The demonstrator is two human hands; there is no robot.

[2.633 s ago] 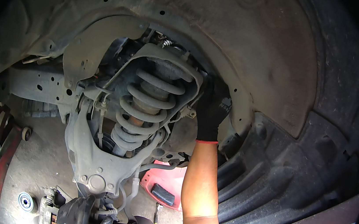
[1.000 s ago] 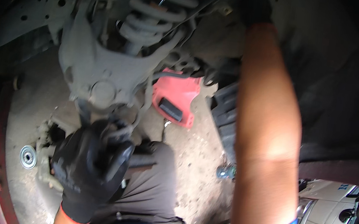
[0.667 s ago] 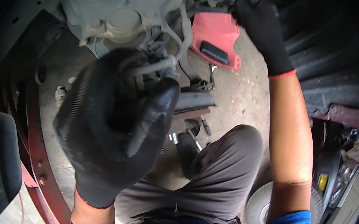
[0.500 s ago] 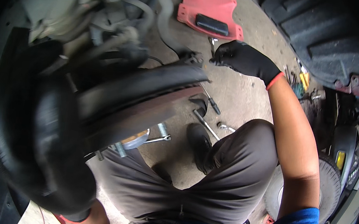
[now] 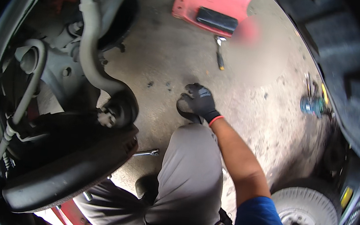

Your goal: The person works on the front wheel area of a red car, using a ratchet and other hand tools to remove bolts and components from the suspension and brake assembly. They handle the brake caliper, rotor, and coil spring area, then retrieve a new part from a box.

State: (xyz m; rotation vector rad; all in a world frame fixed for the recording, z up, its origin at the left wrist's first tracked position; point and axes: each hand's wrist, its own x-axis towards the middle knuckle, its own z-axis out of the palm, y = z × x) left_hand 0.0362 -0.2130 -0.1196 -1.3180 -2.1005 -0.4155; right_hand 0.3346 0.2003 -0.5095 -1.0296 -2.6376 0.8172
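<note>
My right hand [image 5: 199, 100], in a black glove with a red-orange cuff, is low over the concrete floor just beyond my knee. Its fingers are curled on a curved black strip [image 5: 183, 109], whose kind I cannot make out. At the left is a wheel hub assembly with a dark, round brake disc [image 5: 71, 167] and studs jutting toward me. Past its edge pokes the end of a chrome wrench [image 5: 148, 153]. My left hand is out of sight behind the disc or below the picture.
A ratchet with a black and yellow handle [image 5: 220, 55] lies beside a red creeper board [image 5: 219, 3] with a black pad. Suspension arms [image 5: 91, 44] fill the upper left. Near a dark plastic panel [image 5: 330, 40] lies a teal power tool [image 5: 312, 105]. A wheel [image 5: 303, 215] rests lower right.
The view has shifted. My right hand has come back from beside the ratchet toward my knee and now grips the curved black strip. My left hand has gone from view.
</note>
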